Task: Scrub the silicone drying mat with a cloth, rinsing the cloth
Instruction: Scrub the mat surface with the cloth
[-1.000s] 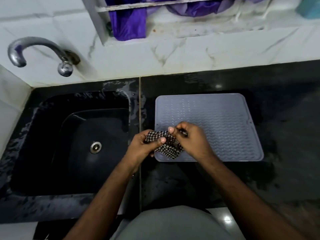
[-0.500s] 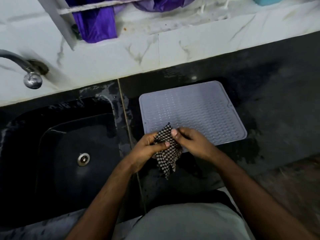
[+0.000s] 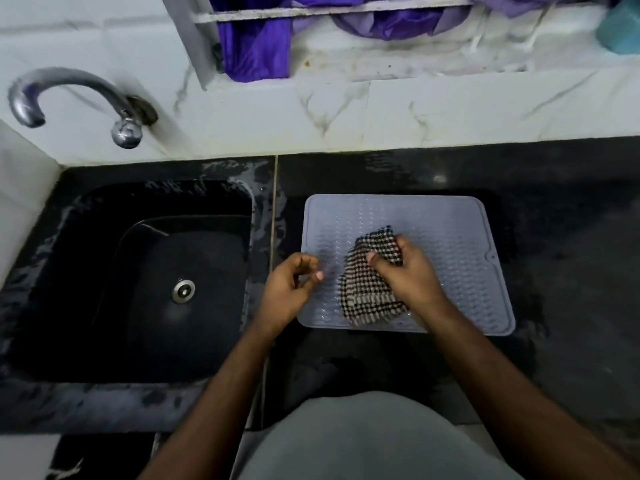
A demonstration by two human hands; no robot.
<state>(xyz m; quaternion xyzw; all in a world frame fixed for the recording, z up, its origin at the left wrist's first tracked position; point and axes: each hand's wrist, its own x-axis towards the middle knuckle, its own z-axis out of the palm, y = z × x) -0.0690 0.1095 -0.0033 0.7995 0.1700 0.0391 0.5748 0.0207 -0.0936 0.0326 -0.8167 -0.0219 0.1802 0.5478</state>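
R hand (image 3: 410, 271) is gripping the checked cloth (image 3: 367, 289) w/ fingers curled over its far edge and thumb tucked against the near side, and is pressing it down onto the grey silicone mat (image 3: 450, 233). Most of the cloth is spreading out to the left of and below that hand, bunched, w/ its near end lying close to the mat's front edge. The mat is lying flat on the black counter (image 3: 571, 237), under the R hand and stretching away to its right and beyond it toward the wall.

L hand (image 3: 294, 285) is hovering just left of the cloth, over the mat's left edge, not touching the cloth. Its fingers are curling loosely inward w/ thumb tip near the forefinger; it's holding nothing.

Further left of the L hand the black sink (image 3: 104, 271) is sitting in the counter, drain (image 3: 183, 290) at its centre, wet streaks showing along the rim. The chrome tap (image 3: 69, 95) is arching out from the white marble-look wall beyond the sink. Purple fabric (image 3: 256, 46) is hanging from a rack on the ledge far beyond both hands, and a teal object (image 3: 620, 29), cut off by the frame, is sitting at the ledge's right end.
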